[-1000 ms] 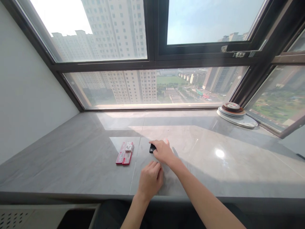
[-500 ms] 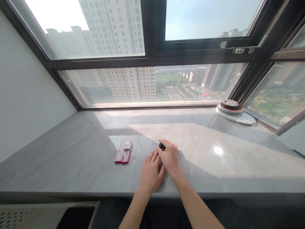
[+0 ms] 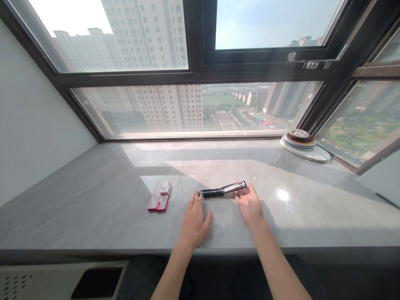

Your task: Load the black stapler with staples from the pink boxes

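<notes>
Red-and-white cardboard boxes (image 3: 159, 196) lie on the grey marbled surface (image 3: 103, 216). The left hand (image 3: 194, 218), loosely open, touches the slim black-and-silver stapler (image 3: 215, 192), unfolded between the hands; the half-curled grip of the right hand (image 3: 249, 205) holds its tilted end, which could drop if slackly held.

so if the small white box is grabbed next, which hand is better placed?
Probably the left hand: nearer the small white box, at the left end of the stapler. The right hand is farther, at its right end.

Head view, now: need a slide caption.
Left hand and right hand at opposite ends of an open black stapler, red-and-white boxes to the left.
</notes>
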`<state>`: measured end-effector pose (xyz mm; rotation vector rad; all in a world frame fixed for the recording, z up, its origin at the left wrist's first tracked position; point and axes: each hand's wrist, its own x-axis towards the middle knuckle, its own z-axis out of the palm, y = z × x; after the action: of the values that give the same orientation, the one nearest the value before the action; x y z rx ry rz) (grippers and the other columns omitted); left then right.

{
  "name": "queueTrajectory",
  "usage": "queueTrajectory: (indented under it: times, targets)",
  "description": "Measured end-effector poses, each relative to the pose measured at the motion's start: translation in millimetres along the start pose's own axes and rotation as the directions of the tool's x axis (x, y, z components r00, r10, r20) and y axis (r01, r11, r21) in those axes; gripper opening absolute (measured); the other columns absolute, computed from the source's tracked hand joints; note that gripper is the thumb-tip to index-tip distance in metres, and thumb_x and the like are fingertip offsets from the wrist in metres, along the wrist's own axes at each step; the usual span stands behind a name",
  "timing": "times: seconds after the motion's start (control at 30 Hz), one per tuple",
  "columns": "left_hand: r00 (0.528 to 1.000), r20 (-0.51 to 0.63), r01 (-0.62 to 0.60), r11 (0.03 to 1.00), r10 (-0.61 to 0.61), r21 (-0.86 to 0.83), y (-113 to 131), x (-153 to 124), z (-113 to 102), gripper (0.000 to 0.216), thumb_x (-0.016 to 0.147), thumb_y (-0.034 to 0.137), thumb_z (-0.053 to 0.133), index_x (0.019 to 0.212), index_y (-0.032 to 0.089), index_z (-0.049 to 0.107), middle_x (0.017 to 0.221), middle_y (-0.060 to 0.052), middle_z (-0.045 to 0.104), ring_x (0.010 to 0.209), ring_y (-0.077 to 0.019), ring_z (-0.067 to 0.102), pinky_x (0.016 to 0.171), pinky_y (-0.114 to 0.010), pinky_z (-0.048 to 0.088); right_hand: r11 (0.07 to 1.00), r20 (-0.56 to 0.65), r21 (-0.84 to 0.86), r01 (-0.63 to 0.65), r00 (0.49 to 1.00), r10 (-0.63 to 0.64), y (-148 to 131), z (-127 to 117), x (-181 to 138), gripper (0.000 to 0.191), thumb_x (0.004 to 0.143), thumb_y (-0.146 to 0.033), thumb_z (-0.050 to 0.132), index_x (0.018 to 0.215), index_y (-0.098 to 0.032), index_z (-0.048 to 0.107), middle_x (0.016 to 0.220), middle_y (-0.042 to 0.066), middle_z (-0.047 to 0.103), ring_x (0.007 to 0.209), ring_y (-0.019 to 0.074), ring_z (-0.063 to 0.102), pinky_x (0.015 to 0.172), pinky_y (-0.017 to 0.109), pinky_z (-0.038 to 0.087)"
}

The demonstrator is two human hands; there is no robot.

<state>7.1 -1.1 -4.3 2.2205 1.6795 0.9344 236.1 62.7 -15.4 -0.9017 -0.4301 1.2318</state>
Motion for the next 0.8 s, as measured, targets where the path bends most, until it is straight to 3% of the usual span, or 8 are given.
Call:
queueTrajectory:
  times: [0.1, 0.17, 0.27, 0.37, 0.5, 0.63, 0.8]
  targets:
    - [0.978, -0.173, 0.132, 0.989, -0.117, 0.074, -11, -5, -17, 0.046, 0.101, 0.026, 0.046, 0.147, 0.021, 0.045, 0.16, -0.012, 0.041, 0.15, -0.0278, 0.034, 0.121, -0.049, 0.034, 0.995, -0.006, -0.051, 0.081, 0.997, -0.081, -3, -14, -22, 0.032, 0.094, -0.05, 0.058, 0.118, -0.029, 0.058, 0.122, 0.004, 0.068, 0.126, 0.0214, 0.063, 0.106, 0.042, 0.056]
    - [0.922, -0.313, 0.297, 0.934, -0.228, 0.196, -25, -11, -32, 0.048, 0.1, 0.028, 0.048, 0.147, 0.019, 0.047, 0.161, -0.015, 0.036, 0.151, -0.0342, 0.029, 0.12, -0.056, 0.031, 0.977, -0.009, -0.15, 0.151, 0.988, -0.154, -5, -23, -41, 0.035, 0.095, -0.048, 0.06, 0.123, -0.028, 0.058, 0.118, 0.004, 0.069, 0.125, 0.0222, 0.063, 0.107, 0.043, 0.055]
    - [0.885, -0.376, 0.408, 0.848, -0.276, 0.339, -52, -24, -53, 0.044, 0.097, 0.031, 0.054, 0.14, 0.019, 0.057, 0.165, -0.017, 0.026, 0.152, -0.041, 0.021, 0.117, -0.064, 0.028, 0.913, 0.046, -0.355, 0.202, 0.979, -0.199, -7, -32, -66, 0.034, 0.095, -0.047, 0.062, 0.121, -0.025, 0.061, 0.106, 0.004, 0.07, 0.113, 0.0242, 0.067, 0.101, 0.044, 0.057]
    - [0.911, -0.337, 0.363, 0.852, -0.239, 0.377, -76, -37, -66, 0.034, 0.096, 0.035, 0.059, 0.128, 0.025, 0.066, 0.165, -0.011, 0.027, 0.151, -0.0409, 0.023, 0.116, -0.064, 0.031, 0.788, 0.178, -0.576, 0.215, 0.975, -0.136, -6, -34, -79, 0.032, 0.098, -0.049, 0.058, 0.115, -0.023, 0.064, 0.092, 0.004, 0.07, 0.093, 0.0221, 0.069, 0.089, 0.038, 0.059]
    - [0.963, -0.206, 0.225, 0.94, -0.174, 0.257, -84, -45, -68, 0.026, 0.096, 0.035, 0.06, 0.12, 0.031, 0.069, 0.144, -0.008, 0.054, 0.132, -0.0352, 0.047, 0.106, -0.055, 0.044, 0.577, 0.289, -0.78, 0.244, 0.957, -0.014, -5, -27, -81, 0.034, 0.098, -0.052, 0.055, 0.11, -0.023, 0.067, 0.074, 0.001, 0.067, 0.067, 0.0176, 0.063, 0.063, 0.029, 0.052]
    - [1.0, 0.009, 0.011, 1.0, -0.011, -0.002, -55, -31, -55, 0.02, 0.097, 0.025, 0.057, 0.113, 0.031, 0.067, 0.121, -0.004, 0.067, 0.114, -0.0254, 0.059, 0.099, -0.042, 0.049, 0.494, 0.345, -0.847, 0.195, 0.909, 0.233, -9, -13, -73, 0.038, 0.098, -0.054, 0.051, 0.103, -0.021, 0.068, 0.073, 0.001, 0.072, 0.049, 0.0124, 0.056, 0.051, 0.025, 0.043]
    - [0.991, 0.117, -0.049, 0.985, 0.069, -0.166, -2, 2, -26, 0.023, 0.088, 0.02, 0.069, 0.108, 0.03, 0.067, 0.1, 0.0, 0.07, 0.102, -0.0231, 0.062, 0.093, -0.036, 0.05, 0.5, 0.358, -0.863, 0.071, 0.784, 0.507, -15, 0, -53, 0.043, 0.096, -0.06, 0.051, 0.091, -0.019, 0.063, 0.064, 0.002, 0.071, 0.035, 0.0081, 0.045, 0.037, 0.021, 0.026]
